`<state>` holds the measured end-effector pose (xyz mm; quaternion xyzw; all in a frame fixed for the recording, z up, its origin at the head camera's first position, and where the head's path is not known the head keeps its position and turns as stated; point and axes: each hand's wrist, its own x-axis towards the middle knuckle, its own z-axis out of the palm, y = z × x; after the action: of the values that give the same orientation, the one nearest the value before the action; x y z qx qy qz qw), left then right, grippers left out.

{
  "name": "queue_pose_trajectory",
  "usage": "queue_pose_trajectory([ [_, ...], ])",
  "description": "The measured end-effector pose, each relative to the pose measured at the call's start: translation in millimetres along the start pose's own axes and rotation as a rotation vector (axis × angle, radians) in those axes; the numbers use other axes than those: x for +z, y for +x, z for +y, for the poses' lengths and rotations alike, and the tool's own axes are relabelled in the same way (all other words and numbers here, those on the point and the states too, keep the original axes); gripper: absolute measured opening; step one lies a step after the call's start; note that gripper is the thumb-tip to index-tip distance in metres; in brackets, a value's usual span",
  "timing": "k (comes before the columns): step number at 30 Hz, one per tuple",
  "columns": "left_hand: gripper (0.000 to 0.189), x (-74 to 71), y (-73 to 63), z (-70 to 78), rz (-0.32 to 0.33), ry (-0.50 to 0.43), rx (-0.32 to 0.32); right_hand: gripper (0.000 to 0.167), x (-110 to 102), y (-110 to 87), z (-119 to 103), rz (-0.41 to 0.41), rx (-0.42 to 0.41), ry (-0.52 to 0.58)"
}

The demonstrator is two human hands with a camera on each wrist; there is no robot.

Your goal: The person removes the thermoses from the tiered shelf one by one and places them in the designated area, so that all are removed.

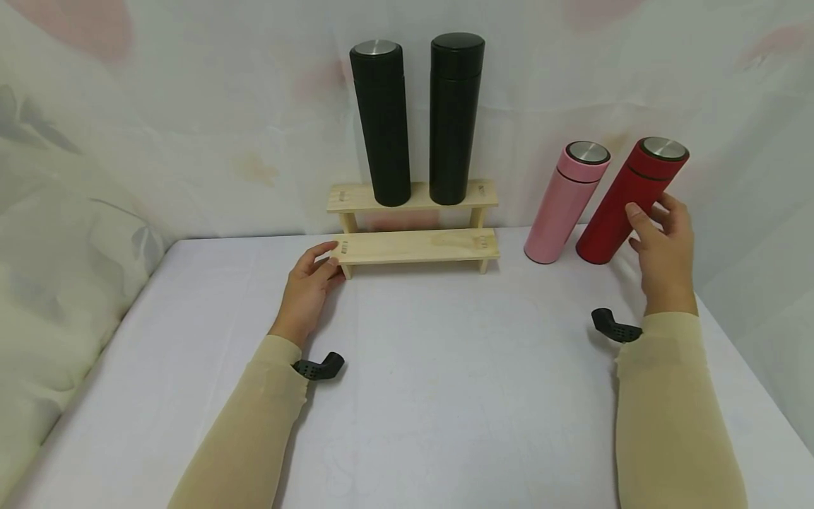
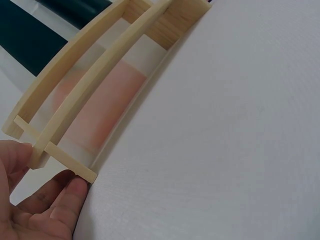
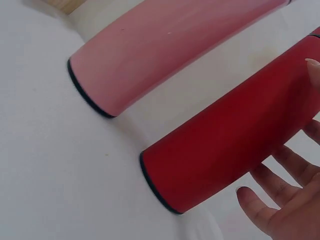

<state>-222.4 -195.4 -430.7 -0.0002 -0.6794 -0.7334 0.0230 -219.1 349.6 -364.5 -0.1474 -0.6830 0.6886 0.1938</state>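
Observation:
A two-tier wooden rack point(image 1: 416, 245) stands at the back of the table. At its left end my left hand point(image 1: 307, 286) holds on, thumb at the lower shelf and fingertips point(image 2: 76, 186) by the foot of the leg. Over on the right, my right hand point(image 1: 666, 247) holds a red thermos point(image 1: 626, 201) with a steel-topped lid, thumb on its front and fingers along its far side. The red thermos's base is at the table. Just left of it is a pink thermos point(image 1: 566, 205), untouched, also with a steel-topped lid.
On the rack's upper shelf stand two black thermoses, one steel-topped point(image 1: 384, 127) and one with an all-black lid point(image 1: 456, 120). A patterned curtain point(image 1: 242, 120) hangs behind the white table point(image 1: 458, 382). Each wrist carries a small black camera mount.

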Motion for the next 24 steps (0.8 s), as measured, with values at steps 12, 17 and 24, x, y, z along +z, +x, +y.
queue_pose_trajectory([
  [12, 0.042, 0.8, 0.0, 1.2, 0.004, 0.002, -0.011, 0.058, -6.2, -6.9, -21.5, 0.031, -0.066, 0.177],
  [17, 0.042, 0.7, -0.2, 1.3, 0.008, 0.003, -0.014, 0.053, -6.7, -9.6, -30.3, 0.038, -0.087, 0.214],
  [24, 0.042, 0.6, -0.2, 1.2, 0.006, 0.001, -0.012, 0.047, -6.4, -12.7, -39.7, 0.067, -0.099, 0.220],
])
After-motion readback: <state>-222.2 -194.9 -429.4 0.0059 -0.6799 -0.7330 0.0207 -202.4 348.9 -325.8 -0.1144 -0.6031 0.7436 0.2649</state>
